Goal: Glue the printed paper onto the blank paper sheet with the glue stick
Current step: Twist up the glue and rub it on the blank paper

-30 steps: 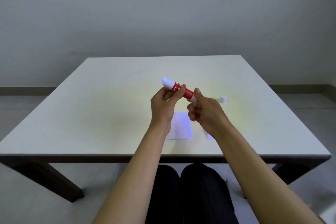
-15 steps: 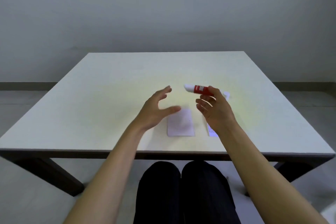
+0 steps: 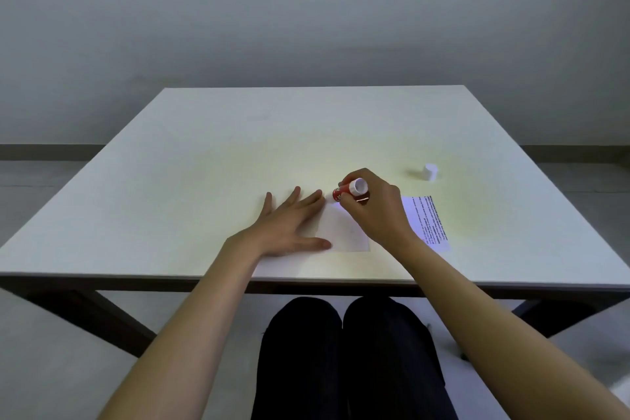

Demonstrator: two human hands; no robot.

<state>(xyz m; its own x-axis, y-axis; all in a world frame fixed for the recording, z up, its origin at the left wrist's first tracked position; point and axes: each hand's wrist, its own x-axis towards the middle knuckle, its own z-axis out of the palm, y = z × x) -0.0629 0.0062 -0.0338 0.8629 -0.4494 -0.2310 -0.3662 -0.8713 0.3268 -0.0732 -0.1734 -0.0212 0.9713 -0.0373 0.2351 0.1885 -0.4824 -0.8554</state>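
A small blank white paper sheet [image 3: 344, 232] lies near the table's front edge. My left hand [image 3: 289, 228] rests flat and spread on its left side, thumb at the sheet's lower left corner. My right hand [image 3: 375, 211] grips the red glue stick [image 3: 349, 190], tilted with its white base toward me and its tip down at the sheet's far edge. The printed paper [image 3: 428, 222], with black text along its right side, lies just right of my right hand, partly hidden by it.
The white glue cap [image 3: 430, 172] stands upright on the table [image 3: 204, 181], further back and to the right of the printed paper. My dark-clad knees [image 3: 344, 351] show below the table's front edge. A grey wall stands behind the table.
My left hand let go of the glue stick and came down flat on the blank sheet. My right hand carried the stick down and turned its tip onto the sheet's far edge.
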